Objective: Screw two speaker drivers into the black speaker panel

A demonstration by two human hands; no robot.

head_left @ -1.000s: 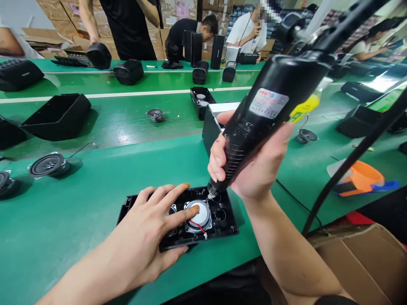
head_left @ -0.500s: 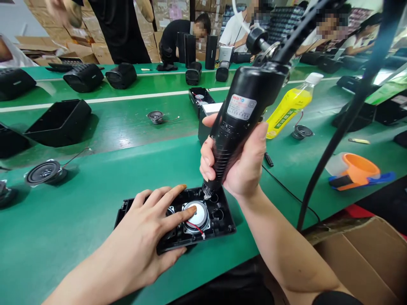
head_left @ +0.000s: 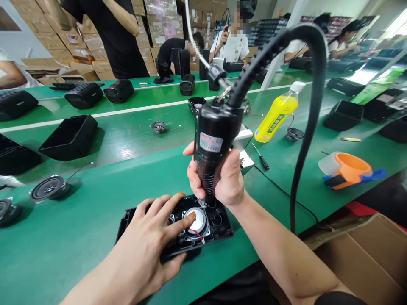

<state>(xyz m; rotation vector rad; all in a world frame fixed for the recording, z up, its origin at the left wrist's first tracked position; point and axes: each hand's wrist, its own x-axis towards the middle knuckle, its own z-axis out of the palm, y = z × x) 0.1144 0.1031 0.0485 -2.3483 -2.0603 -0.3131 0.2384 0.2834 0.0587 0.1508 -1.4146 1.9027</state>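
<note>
My right hand is wrapped round a black electric screwdriver, held nearly upright with its cord arching off the top. Its nose reaches down to the far rim of a round speaker driver; the bit tip is hidden. That driver, with a silver back and a red wire, sits in a black plastic speaker housing lying on the green bench. Over the housing's left part spreads my left hand, gripping it with the thumb at the near edge and a fingertip resting on the driver's back. A second driver is mostly covered by my fingers.
Loose speaker drivers and an open black speaker box stand left. Rightward are a yellow drink bottle, a small screwdriver and an orange tape dispenser. A cardboard box is at lower right. Several people work across the bench.
The electric screwdriver has swung more upright and moved down and left, its nose now lower at the driver's rim. My left hand keeps its hold on the housing. The view has shifted slightly.
</note>
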